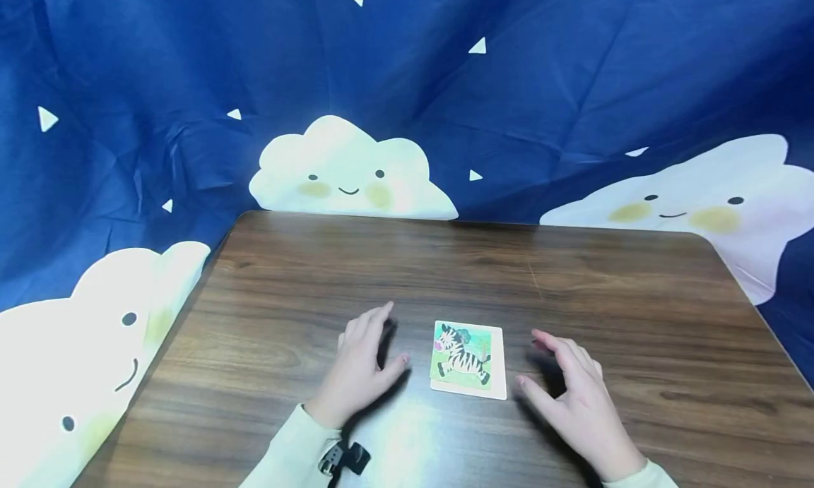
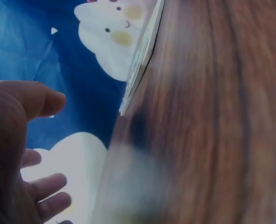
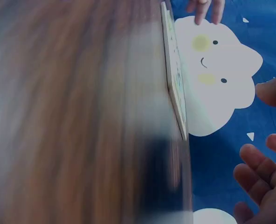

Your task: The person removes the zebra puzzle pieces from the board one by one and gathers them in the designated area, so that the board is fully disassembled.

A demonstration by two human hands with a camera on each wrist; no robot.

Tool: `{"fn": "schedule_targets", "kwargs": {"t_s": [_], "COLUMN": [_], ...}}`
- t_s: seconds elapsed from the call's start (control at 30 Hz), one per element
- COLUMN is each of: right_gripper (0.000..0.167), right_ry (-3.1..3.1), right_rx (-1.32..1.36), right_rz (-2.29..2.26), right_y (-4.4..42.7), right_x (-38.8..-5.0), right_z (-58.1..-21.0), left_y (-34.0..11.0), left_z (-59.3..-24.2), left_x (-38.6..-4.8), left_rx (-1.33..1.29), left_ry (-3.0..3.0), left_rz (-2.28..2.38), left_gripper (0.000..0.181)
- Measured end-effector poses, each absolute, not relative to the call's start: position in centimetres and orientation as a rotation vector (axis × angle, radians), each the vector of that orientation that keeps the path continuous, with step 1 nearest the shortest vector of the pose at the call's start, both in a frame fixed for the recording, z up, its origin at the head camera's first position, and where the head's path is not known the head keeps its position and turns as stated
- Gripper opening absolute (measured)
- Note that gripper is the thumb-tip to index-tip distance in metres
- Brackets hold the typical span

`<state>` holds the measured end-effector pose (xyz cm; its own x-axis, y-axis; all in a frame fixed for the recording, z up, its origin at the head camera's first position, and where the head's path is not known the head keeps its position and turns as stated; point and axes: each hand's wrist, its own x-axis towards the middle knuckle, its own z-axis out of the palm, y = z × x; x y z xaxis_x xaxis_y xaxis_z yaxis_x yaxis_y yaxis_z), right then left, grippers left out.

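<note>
A square zebra picture puzzle [image 1: 466, 359] lies flat on the brown wooden table [image 1: 286, 283]. Its zebra picture sits off to one side, leaving a pale border along the right and lower edges. To its left is my left hand [image 1: 362, 368], fingers extended and thumb apart, touching nothing. On the other side my right hand [image 1: 581, 396] has relaxed, slightly bent fingers and holds nothing. Both wrist views show the puzzle edge-on as a thin board [image 2: 140, 60], with a gap between it and each hand.
Behind the table hangs a blue cloth [image 1: 407, 64] printed with white smiling clouds [image 1: 346, 167] and small white triangles. A black strap with a buckle [image 1: 343, 458] is around the left wrist, over a pale sleeve.
</note>
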<state>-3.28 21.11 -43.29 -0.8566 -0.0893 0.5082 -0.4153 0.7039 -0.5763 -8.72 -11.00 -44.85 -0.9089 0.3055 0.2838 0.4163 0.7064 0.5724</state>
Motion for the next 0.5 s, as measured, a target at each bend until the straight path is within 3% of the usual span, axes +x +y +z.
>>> {"fn": "schedule_targets", "kwargs": {"t_s": [0.27,0.5], "right_gripper": [0.039,0.034], "right_ry": [-2.475,-2.498], "right_rx": [0.393,0.453], "right_rz": [1.066,1.084], "right_y": [19.4,18.2], "right_x": [-4.7,-6.2], "right_z": [-43.5,-44.2], "left_y": [-10.4,-9.3], "left_z": [-45.6,-46.2], "left_x": [-9.3,-9.6], "left_rx": [-0.642,-0.664], "left_ry": [-2.773,-2.814], "left_rz": [-1.034,-1.048], "left_gripper": [0.061,0.042]}}
